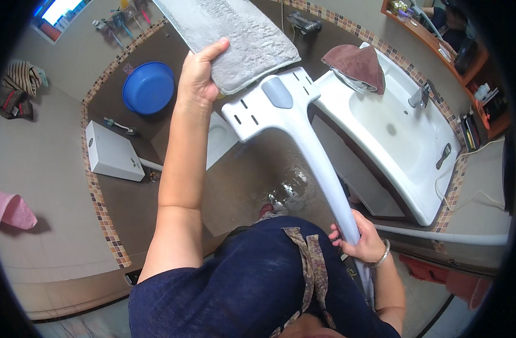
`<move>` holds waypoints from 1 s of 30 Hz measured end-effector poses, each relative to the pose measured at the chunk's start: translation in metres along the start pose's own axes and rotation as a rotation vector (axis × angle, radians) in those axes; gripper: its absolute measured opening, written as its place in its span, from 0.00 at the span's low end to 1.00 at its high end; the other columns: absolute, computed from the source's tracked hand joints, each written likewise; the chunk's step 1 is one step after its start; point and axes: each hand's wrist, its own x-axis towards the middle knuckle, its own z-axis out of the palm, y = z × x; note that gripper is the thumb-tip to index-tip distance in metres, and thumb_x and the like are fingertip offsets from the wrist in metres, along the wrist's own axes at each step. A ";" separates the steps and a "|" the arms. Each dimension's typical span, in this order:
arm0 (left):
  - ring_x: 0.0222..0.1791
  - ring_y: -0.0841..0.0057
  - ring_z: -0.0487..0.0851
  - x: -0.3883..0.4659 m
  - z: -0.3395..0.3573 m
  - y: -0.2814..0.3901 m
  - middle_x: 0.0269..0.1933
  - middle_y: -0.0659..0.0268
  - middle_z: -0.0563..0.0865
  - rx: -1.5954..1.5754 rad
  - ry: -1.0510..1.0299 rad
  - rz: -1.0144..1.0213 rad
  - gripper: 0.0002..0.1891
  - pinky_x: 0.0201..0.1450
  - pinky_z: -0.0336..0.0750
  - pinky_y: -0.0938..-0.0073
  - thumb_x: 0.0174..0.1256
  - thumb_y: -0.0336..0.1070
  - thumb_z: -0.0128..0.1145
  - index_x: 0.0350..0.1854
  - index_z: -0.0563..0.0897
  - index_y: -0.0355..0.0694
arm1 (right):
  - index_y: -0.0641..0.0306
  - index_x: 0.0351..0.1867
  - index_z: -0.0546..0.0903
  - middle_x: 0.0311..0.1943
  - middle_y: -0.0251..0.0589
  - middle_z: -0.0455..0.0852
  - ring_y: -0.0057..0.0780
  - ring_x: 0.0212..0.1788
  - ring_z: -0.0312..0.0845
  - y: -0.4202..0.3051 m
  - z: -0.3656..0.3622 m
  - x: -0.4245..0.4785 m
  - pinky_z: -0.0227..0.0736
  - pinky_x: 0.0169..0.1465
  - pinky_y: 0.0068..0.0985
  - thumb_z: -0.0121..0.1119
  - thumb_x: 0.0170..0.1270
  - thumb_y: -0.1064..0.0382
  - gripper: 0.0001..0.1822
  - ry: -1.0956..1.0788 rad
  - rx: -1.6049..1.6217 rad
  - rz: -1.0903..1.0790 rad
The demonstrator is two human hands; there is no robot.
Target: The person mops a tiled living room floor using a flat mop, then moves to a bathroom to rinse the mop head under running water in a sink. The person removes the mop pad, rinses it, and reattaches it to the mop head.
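My left hand (201,78) grips the near left edge of a grey plush flat-mop pad (253,42), thumb on its face. The pad is raised in front of me, its upper end cut off by the picture's top edge. Just below the pad is the slotted white plastic head (279,103) of the mop, with a grey-blue panel in its middle; whether the two are joined is hard to tell. From the head a thick pale mop handle (325,177) slants down to my right hand (363,241), which is wrapped around it near my right side.
A white washbasin (414,164) stands at the right, a brown cloth (359,65) draped over its rim. On the wall at left are a blue plastic basin (149,88) and a white cistern (114,150). The tiled floor (279,169) looks wet around a squat toilet (220,137).
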 end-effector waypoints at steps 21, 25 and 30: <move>0.31 0.60 0.80 0.005 -0.147 -0.131 0.38 0.50 0.76 0.493 0.581 -0.309 0.34 0.27 0.77 0.60 0.36 0.20 0.56 0.54 0.63 0.30 | 0.57 0.71 0.49 0.38 0.42 0.75 0.24 0.26 0.77 0.008 0.014 0.010 0.74 0.25 0.19 0.54 0.50 0.78 0.45 -0.264 0.147 0.329; 0.60 0.52 0.63 -0.010 -0.175 -0.170 0.65 0.47 0.48 0.661 0.618 -0.656 0.54 0.42 0.76 0.54 0.36 0.29 0.59 0.70 0.41 0.45 | 0.57 0.71 0.50 0.36 0.47 0.76 0.24 0.20 0.74 0.018 0.014 0.004 0.72 0.22 0.19 0.54 0.49 0.77 0.45 -0.258 0.511 0.548; 0.70 0.49 0.53 -0.057 -0.184 -0.189 0.72 0.44 0.33 0.648 0.646 -0.766 0.62 0.56 0.72 0.56 0.34 0.32 0.60 0.71 0.29 0.46 | 0.54 0.70 0.50 0.35 0.47 0.75 0.25 0.19 0.72 0.037 0.018 0.005 0.71 0.20 0.20 0.53 0.45 0.77 0.47 -0.278 0.704 0.675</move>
